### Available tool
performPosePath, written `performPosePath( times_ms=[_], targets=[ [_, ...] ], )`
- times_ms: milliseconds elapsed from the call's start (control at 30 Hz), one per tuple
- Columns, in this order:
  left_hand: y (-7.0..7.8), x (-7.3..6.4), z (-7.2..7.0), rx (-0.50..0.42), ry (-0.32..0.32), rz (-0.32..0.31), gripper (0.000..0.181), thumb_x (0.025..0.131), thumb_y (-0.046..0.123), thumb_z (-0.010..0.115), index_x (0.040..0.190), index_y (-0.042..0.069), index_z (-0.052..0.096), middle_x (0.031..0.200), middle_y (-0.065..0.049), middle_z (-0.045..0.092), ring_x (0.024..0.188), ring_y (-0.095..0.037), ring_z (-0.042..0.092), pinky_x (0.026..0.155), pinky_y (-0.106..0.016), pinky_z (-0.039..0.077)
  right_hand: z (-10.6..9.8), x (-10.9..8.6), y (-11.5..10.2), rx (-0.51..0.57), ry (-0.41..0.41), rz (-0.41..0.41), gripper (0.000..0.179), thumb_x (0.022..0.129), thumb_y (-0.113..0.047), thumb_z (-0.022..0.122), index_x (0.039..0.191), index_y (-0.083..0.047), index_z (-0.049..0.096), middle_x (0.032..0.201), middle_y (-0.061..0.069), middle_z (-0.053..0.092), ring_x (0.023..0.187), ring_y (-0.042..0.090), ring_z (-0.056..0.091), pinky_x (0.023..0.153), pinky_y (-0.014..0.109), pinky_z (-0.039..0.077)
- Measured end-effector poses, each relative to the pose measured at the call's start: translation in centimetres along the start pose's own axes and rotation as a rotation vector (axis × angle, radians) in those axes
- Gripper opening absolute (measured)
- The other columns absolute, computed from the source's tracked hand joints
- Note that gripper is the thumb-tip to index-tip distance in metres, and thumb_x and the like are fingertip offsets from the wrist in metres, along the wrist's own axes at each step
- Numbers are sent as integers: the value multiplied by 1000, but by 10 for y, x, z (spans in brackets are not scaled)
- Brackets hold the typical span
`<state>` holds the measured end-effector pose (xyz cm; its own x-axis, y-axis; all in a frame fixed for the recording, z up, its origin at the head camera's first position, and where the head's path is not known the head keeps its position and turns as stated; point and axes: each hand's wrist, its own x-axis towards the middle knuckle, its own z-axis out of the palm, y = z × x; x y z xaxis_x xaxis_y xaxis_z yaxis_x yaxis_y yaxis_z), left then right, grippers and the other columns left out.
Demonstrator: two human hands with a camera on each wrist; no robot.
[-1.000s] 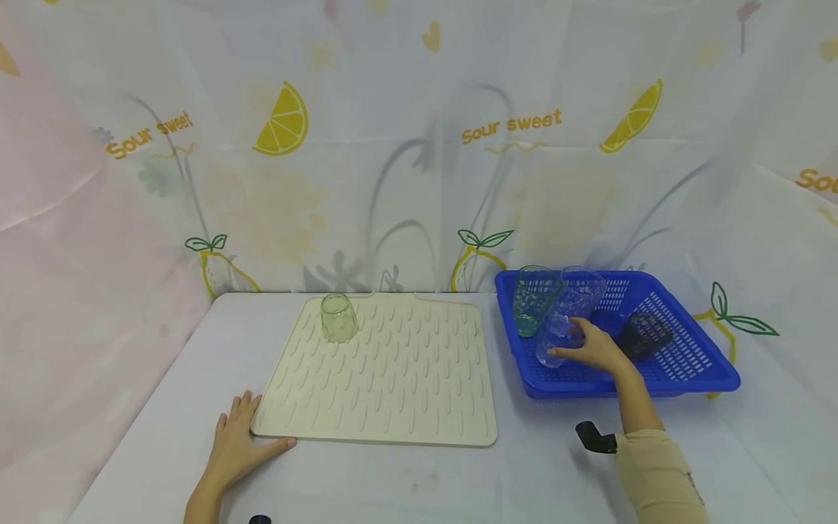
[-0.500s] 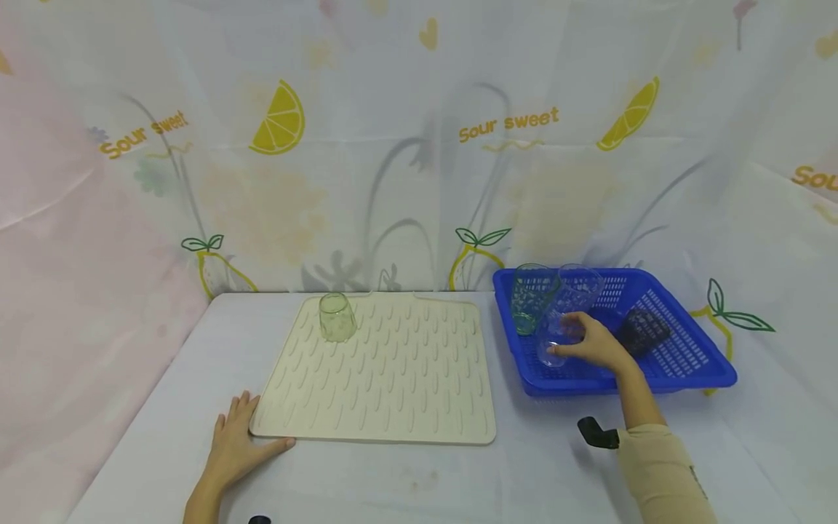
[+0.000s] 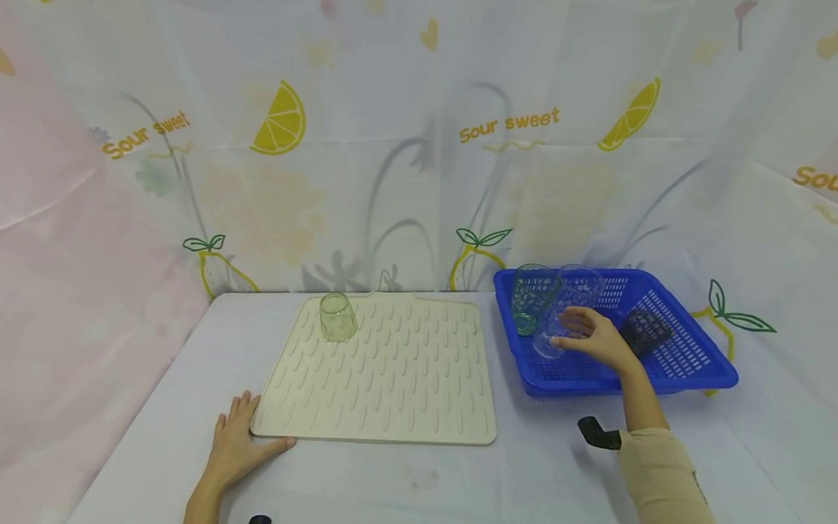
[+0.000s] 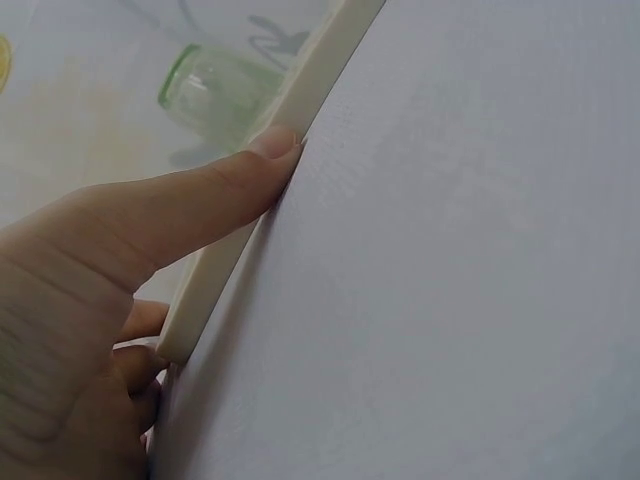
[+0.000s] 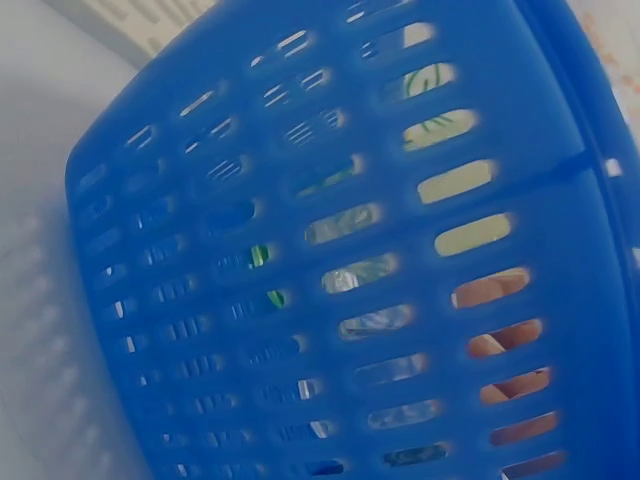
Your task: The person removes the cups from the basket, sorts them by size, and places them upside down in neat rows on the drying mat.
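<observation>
Right hand: mine point(image 3: 599, 343) is over in the basket with thumb and fingers curved round the clear glass point(image 3: 581, 285), so a fairly narrow grip, and it's holding that one glass.
Clear glass: tilted inside the blue basket point(image 3: 697, 380), rim up toward the back, base down toward the front left.
Tall green glass: this one point(image 3: 535, 295) is in the basket too, just left of the clear glass; can't tell if they touch.
Dark glass-like thing: textured, in the right part of the basket point(image 3: 646, 332), partly behind my wrist.
Right wrist cam: mostly the basket's slotted wall, with bits of glass and fingers showing through.
Left hand: spread wide point(image 3: 232, 445) at the front-left corner of the beige mat point(image 3: 406, 378), thumb touching the front edge, fingers along the left side.
Short green glass: sitting on the mat point(image 3: 338, 320) near the back left, narrower end up.
Backdrop: white cloth point(image 3: 393, 94) with lemon slices and "Sour sweet" printed on it.
</observation>
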<state>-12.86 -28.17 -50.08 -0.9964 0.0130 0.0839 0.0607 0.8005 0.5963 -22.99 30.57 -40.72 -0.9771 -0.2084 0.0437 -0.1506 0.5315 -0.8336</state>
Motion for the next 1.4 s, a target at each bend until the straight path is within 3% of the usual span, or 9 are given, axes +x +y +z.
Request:
performPosePath(
  times_ms=[200,367,467,667,733,867,1000,1200,1400],
  targets=[
    [-1,0,0,8,1,-1,104,67,42,80,134,-20,29,140,-46,16,133,-57,8,108,-68,-2,1,-2,-2,32,38,-17,74,86,-17,70,142,8,28,138,29,42,124,44,44,96,48,47],
    [1,-2,-1,-7,-6,-4,104,68,41,79,134,-21,28,140,-46,16,133,-57,9,109,-67,-3,1,-5,-9,68,76,-21,74,87,-19,69,144,4,28,139,26,43,126,41,43,91,22,50],
    [4,-1,-4,-42,-47,-55,107,71,42,78,136,-22,21,142,-45,13,134,-56,7,110,-64,-3,1,-7,-16,107,97,-33,74,87,-18,69,144,3,27,139,26,43,126,37,44,87,11,47],
    [21,8,-11,-34,-108,-173,104,79,47,71,138,-21,19,140,-45,17,130,-59,17,107,-65,19,0,-9,-34,168,96,-70,74,87,-13,69,145,3,26,140,27,41,121,14,49,88,9,46],
    [26,11,-13,-28,-86,-158,101,79,47,71,137,-21,23,139,-45,21,129,-59,20,106,-64,23,0,-9,-39,168,87,-87,74,86,-13,69,145,3,26,140,28,40,119,9,50,88,10,46],
    [37,17,-16,-31,3,-67,93,80,43,72,134,-21,31,136,-45,28,127,-59,26,103,-66,27,2,-9,-48,176,80,-119,74,86,-12,70,144,3,27,140,29,40,112,-2,51,87,11,48],
    [55,23,-19,-100,72,8,80,81,37,72,132,-16,40,132,-38,42,124,-54,36,100,-64,34,6,-9,-58,193,80,-151,71,84,-8,70,142,4,31,138,30,41,111,-2,52,89,13,48],
    [88,30,-11,-268,82,110,65,81,29,74,129,-8,50,125,-25,57,123,-46,45,100,-63,36,13,-10,-68,176,66,-186,68,82,-5,72,138,6,35,135,28,45,115,6,54,97,17,44],
    [116,40,2,-404,70,203,58,80,18,76,127,-7,53,124,-22,59,118,-36,55,102,-48,41,21,-8,-76,211,36,-236,67,80,-2,73,136,7,37,133,29,46,114,3,54,98,17,44]
  ],
)
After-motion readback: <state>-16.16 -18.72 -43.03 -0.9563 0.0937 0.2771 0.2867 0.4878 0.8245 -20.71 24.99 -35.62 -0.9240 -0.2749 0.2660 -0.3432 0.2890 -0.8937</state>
